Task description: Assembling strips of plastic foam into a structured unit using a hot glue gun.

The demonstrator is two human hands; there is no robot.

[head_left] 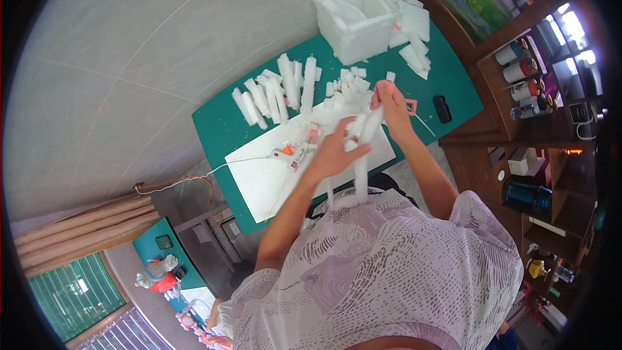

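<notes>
Over the near edge of a flat white board (253,188) on the green table (214,131), the right hand (390,100) pinches a white foam-strip frame (361,178), apparently part-joined, the left hand (335,153) beside it with fingers spread, while loose white foam sticks (275,98) lie unattached beyond.

White foam strip (370,127), green tabletop (450,68), dark-dashed pale shirt (402,253)

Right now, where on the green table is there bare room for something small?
Bare green table shows between the broken foam sheets and the black case, also between the foam sticks and the left edge. Left of your right hand it is crowded by small foam blocks, with the foam box behind.
</notes>
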